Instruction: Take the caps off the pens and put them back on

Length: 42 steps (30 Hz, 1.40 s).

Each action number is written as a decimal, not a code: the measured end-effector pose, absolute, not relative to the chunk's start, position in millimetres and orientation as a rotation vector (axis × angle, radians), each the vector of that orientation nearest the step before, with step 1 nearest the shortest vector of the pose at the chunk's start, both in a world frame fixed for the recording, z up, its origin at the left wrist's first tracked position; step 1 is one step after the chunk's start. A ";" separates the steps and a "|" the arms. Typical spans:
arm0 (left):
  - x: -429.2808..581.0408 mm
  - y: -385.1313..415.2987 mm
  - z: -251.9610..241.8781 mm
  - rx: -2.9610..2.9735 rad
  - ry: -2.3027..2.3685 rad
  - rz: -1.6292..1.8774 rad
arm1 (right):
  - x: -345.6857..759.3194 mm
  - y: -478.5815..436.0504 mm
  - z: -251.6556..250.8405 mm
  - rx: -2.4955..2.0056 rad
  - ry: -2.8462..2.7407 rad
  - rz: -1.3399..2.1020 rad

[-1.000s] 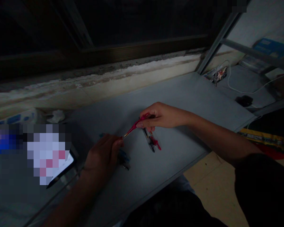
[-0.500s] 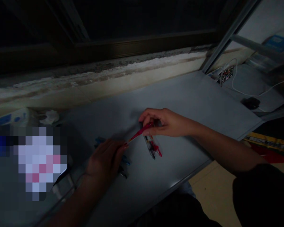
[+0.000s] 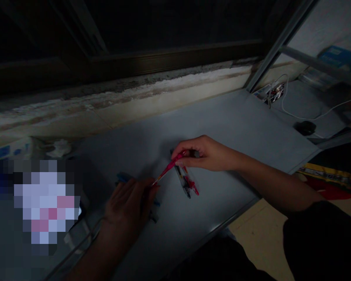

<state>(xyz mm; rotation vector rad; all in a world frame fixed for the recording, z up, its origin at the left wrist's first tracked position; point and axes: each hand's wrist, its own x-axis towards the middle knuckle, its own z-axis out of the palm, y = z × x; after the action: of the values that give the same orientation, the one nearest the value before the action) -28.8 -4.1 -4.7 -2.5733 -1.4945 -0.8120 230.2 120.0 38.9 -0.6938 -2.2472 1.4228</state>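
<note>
While my right hand (image 3: 207, 154) pinches the red pen (image 3: 169, 168), its long axis slants to eight o'clock, tip just beside my curled left hand (image 3: 128, 207).

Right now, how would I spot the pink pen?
On the grey desk below the window ledge, find the person's right hand. It pinches a slim pink pen slanting toward the left hand. Unlike the pens lying nearby, it is held off the desk.
</note>
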 end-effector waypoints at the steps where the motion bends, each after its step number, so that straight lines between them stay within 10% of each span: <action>1: -28.0 -3.9 -4.3 -2.575 -1.492 -0.823 | 230.5 120.3 38.6 -0.683 -2.235 1.402; 42: -29.3 0.1 -6.7 -2.668 -1.557 -0.940 | 231.4 119.5 34.6 -0.622 -1.962 1.502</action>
<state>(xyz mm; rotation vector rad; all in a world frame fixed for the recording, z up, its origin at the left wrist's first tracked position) -29.3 0.1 -6.7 -2.6681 -1.5571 -0.9401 231.4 119.5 34.6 -0.6221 -1.9616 1.5023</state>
